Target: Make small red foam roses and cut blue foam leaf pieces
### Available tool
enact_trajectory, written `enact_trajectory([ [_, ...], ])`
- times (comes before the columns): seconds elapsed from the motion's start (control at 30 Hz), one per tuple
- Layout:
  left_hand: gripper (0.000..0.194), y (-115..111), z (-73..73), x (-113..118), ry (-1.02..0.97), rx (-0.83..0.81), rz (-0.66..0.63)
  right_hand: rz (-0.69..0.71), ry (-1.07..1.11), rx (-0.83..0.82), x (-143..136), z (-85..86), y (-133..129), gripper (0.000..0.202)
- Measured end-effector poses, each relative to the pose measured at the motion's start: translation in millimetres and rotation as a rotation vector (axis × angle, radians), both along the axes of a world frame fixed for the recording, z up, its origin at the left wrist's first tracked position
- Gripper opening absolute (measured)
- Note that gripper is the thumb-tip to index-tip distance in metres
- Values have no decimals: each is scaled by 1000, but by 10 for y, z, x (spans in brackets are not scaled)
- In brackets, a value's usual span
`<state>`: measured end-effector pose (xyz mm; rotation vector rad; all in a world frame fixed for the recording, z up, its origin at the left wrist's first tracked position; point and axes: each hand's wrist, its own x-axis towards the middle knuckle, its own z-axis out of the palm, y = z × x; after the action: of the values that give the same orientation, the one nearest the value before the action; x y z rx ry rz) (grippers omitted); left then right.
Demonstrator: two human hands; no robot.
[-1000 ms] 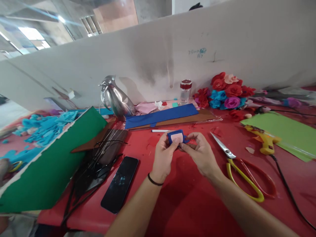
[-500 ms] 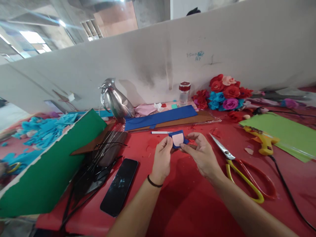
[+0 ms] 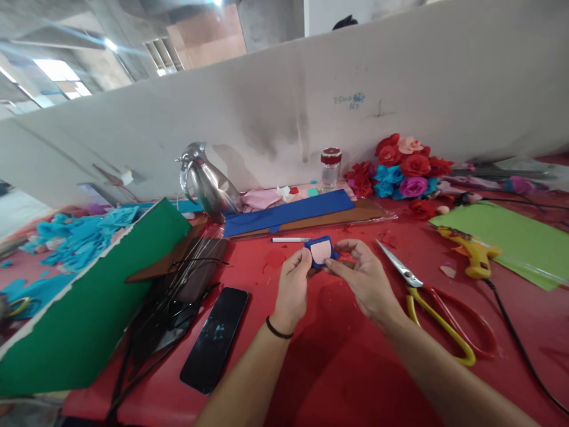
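Observation:
Between my two hands, above the red tabletop [image 3: 338, 367], is a small blue piece of paper or felt [image 3: 317, 242] with a pale pink rounded piece [image 3: 320, 252] lying against its front. My left hand [image 3: 293, 284] pinches the left edge between thumb and fingers. My right hand [image 3: 362, 276] grips the lower right corner, its thumb on the pink piece. Fingertips behind the blue piece are hidden. A white marker pen [image 3: 288, 239] lies just behind. To the right rest large scissors [image 3: 415, 284], with one yellow and one red handle loop.
A phone [image 3: 216, 338] and a green board [image 3: 102, 308] are on the left. At the back stand a steel jug [image 3: 213, 184], a lidded jar [image 3: 331, 172] and paper flowers [image 3: 413, 169]. A yellow glue gun [image 3: 480, 255] with its cord lies right, beside a blue strip [image 3: 293, 210] farther back.
The view has shifted very slightly. Both hands keep the same hold on the blue and pink pieces, with no other visible difference.

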<state>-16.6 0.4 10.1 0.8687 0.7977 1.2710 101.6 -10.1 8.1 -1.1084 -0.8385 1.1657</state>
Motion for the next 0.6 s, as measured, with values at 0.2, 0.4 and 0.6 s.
enact_trajectory([
  [0.2, 34, -13, 27, 7, 81, 4, 22, 9, -29, -7, -3, -2, 1, 43],
  [0.4, 21, -42, 92, 35, 71, -22, 94, 71, -41, -48, -7, -16, -15, 40],
  [0.6, 21, -2, 77, 13, -66, -152, 54, 139, -106, -26, -11, 24, -13, 34],
])
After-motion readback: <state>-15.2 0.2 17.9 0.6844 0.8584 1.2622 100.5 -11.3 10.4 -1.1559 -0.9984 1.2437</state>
